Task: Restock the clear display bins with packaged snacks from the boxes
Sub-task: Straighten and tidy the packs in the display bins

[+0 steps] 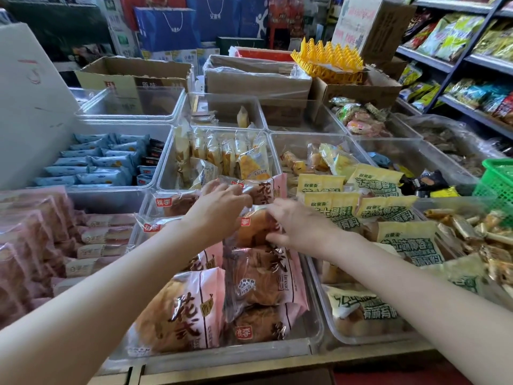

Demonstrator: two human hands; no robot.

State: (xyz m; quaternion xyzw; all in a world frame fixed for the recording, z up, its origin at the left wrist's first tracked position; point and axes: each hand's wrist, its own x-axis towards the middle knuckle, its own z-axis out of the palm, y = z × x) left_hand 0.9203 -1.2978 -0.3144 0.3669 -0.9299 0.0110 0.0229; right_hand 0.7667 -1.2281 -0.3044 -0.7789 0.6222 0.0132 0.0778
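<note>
Both hands reach into a clear display bin (pixel 315 323) at the front of a shop counter, working among pink-wrapped bread packets. Left hand (pixel 219 209) has its fingers curled over the edge of a pink bread packet (pixel 263 190) standing at the far end of the bin, pinching the wrapper near its top. Right hand (pixel 297 226) lies against a second packet (pixel 252 229) just beneath, fingers bent onto the plastic; motion blur makes it hard to say whether it truly grips the wrapper or only presses on it. More of the same bread fills the bin closer to the camera, including a large packet (pixel 183 309) lying at the front left and another (pixel 263 276) beside it.

To the right, a neighbouring bin (pixel 324 307) holds yellow-and-green snack packs (pixel 402 240). To the left, a bin carries rows of pale pink packets (pixel 102 237), and behind it sit blue-wrapped bars (pixel 94 162). A middle bin holds upright yellow cake packets (pixel 222 154). Further back stand open cardboard boxes (pixel 258 79), one topped by a yellow plastic rack (pixel 330 59). A green basket (pixel 497 179) sits at the right edge, beneath wall shelves (pixel 449 65) of bagged snacks.
</note>
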